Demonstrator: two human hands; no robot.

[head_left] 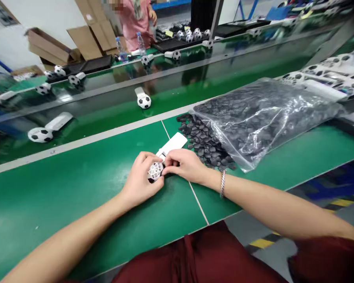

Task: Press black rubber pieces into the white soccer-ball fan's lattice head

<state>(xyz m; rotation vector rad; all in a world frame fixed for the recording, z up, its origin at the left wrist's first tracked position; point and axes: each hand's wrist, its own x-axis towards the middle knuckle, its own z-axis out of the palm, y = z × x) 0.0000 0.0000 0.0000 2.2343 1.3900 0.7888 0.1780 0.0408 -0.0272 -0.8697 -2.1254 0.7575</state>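
My left hand (140,179) grips a small white ball-shaped frame (155,171) with open honeycomb cells; a flat white handle (172,144) runs from it across the green table (76,184). My right hand (184,165) rests against the ball's right side, fingertips pinched at it; whether a dark piece sits between them is hidden. A pile of small black patches (205,141) lies just right of my hands, spilled from a clear plastic bag (262,114).
Finished black-and-white ball toys with white handles lie on the conveyor belt beyond, one (143,100) ahead and another (43,133) at left. A person in pink (135,21) stands across the line. Cardboard boxes (47,45) sit at the back left. White part trays (336,74) are at right.
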